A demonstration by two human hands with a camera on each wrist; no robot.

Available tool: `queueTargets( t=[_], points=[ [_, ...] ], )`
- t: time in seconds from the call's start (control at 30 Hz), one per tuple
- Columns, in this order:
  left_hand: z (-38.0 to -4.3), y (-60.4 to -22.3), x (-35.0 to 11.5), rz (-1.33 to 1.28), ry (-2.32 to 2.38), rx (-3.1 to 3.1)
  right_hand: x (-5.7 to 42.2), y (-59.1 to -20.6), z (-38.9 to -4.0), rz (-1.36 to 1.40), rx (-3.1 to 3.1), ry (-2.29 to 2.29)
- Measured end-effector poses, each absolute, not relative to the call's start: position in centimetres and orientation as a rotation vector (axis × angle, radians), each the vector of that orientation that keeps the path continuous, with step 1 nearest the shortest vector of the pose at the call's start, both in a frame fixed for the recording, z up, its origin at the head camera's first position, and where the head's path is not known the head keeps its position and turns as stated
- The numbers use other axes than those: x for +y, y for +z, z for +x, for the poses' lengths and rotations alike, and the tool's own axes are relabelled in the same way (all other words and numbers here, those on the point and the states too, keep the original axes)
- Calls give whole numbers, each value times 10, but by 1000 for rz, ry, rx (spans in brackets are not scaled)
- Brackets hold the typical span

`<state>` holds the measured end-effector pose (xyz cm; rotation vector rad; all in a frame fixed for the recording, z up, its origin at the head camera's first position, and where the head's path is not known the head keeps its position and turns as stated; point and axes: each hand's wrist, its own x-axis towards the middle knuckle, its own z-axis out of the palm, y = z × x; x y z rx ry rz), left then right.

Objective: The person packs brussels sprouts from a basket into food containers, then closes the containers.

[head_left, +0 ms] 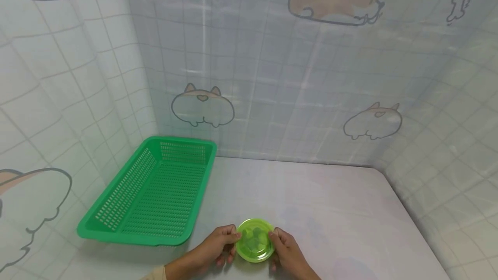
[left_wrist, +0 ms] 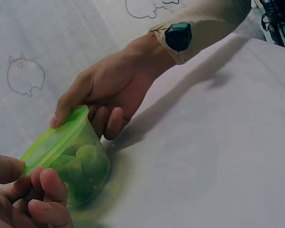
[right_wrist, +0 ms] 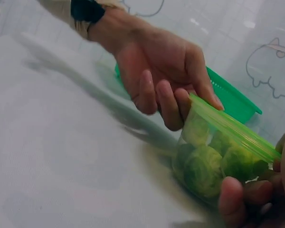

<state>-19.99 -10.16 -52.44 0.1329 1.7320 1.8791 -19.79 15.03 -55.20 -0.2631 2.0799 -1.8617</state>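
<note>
A clear round plastic tub (right_wrist: 182, 166) with a bright green lid (head_left: 254, 240) is between my hands, low in the head view. Several Brussels sprouts (right_wrist: 203, 170) show through its wall. My left hand (head_left: 214, 247) pinches the lid's rim on the left, thumb on top and fingers below. On the opposite side my right hand (head_left: 288, 252) grips the rim in the same way. The lid sits on the tub. Whether the tub's base touches the table is hard to tell.
A green perforated plastic basket (head_left: 212, 159) stands to the left of my hands, with nothing in it. The white table (head_left: 311, 202) meets a curtain-like wall (head_left: 272, 77) printed with cartoon dogs at the back. Similar sheeting rises on both sides.
</note>
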Motion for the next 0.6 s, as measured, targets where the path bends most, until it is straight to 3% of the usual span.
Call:
queueTargets(
  t=[0.33,0.6],
  points=[
    [-200,-524,-101,91,1827,1844,150,-552,-199,-300,2147,-1812],
    [-197,-517,-95,163,1671,2444,156,-548,-204,-148,2560,-1537]
  ],
)
